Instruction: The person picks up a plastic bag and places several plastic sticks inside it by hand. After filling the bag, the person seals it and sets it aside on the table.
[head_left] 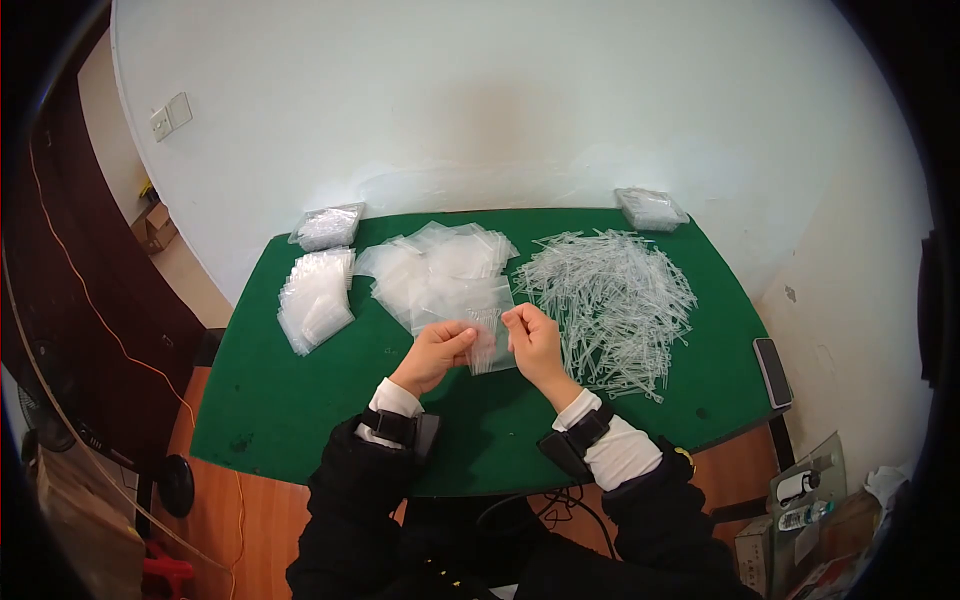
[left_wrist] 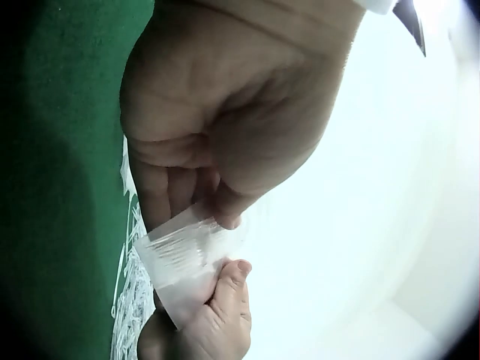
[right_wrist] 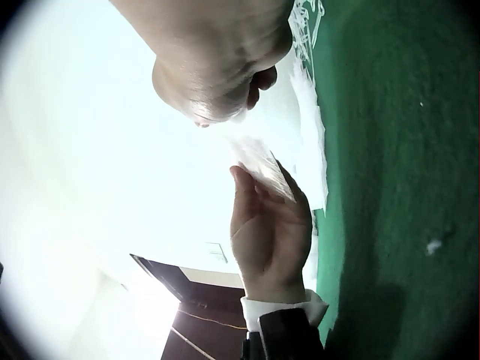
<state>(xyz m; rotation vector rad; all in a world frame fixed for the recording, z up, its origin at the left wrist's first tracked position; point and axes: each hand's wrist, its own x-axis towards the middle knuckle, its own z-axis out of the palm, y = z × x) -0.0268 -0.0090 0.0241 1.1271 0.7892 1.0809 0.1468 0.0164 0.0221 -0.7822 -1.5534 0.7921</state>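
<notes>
Between the two hands is a small clear zip bag [head_left: 490, 352] with several thin clear plastic sticks inside, lying side by side. My left hand [head_left: 436, 356] grips the bag's left side, thumb on the front face and fingers behind. At the opposite side, my right hand [head_left: 536, 346] pinches the upper right edge between thumb and curled fingers. In the left wrist view, the sticks show as ridges through the bag [left_wrist: 180, 259]. A loose heap of clear plastic sticks [head_left: 610, 305] lies right of the hands, and flat bags [head_left: 435, 265] are spread just beyond them.
Fanned filled bags [head_left: 316, 300] lie at the left of the green table [head_left: 290, 410]. A clear packet [head_left: 328, 227] stands at the back left corner, another packet [head_left: 651, 209] at the back right. A phone-like device [head_left: 771, 372] rests on the right edge. The wall [head_left: 500, 110] borders the back.
</notes>
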